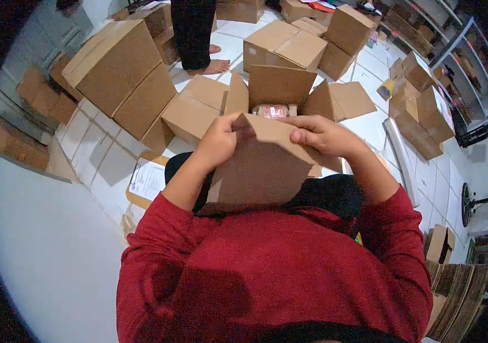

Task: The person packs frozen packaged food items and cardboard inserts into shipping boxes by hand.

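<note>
A piece of brown cardboard (261, 171), folded along its upper edge, stands upright against my lap. My left hand (220, 140) grips its upper left corner, thumb on the near face. At the upper right edge, my right hand (321, 136) pinches the cardboard between thumb and fingers. Just beyond my hands is an open cardboard box (281, 86) with its flaps raised. Inside it, a reddish wrapped item (272, 111) shows in part; the rest is hidden behind the cardboard and my hands.
Closed cartons (124, 74) are stacked at the left, near another person's bare feet (212, 67). More boxes (284, 46) stand at the back. On the right lie a long white roll (401, 160), a tape roll (388, 88) and a fan (467, 204). Papers (147, 182) lie at left.
</note>
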Demonstrator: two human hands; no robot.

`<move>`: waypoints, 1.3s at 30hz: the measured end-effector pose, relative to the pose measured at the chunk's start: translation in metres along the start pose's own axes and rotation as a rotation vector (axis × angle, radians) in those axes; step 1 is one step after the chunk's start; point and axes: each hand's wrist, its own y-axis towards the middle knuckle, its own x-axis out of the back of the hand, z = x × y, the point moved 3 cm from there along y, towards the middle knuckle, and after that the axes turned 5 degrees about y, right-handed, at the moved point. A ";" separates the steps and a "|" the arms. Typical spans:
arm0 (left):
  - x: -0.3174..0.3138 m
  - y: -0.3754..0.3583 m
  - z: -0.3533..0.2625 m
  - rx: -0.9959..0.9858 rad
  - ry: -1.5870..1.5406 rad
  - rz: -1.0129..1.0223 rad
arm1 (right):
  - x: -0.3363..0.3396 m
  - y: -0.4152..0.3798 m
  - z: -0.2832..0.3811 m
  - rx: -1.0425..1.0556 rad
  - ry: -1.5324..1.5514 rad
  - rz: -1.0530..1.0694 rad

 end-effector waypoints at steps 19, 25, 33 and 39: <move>-0.008 -0.004 -0.004 -0.377 -0.307 -0.176 | 0.008 0.018 -0.013 -0.175 -0.175 0.035; -0.006 0.001 -0.001 -0.199 0.046 -0.169 | 0.009 0.023 -0.020 -0.089 -0.103 0.019; -0.007 0.011 -0.010 -0.172 -0.069 0.036 | 0.018 0.014 -0.015 -0.193 0.062 0.019; -0.011 0.012 -0.002 -0.249 -0.271 0.041 | 0.017 0.014 -0.017 -0.255 0.056 0.014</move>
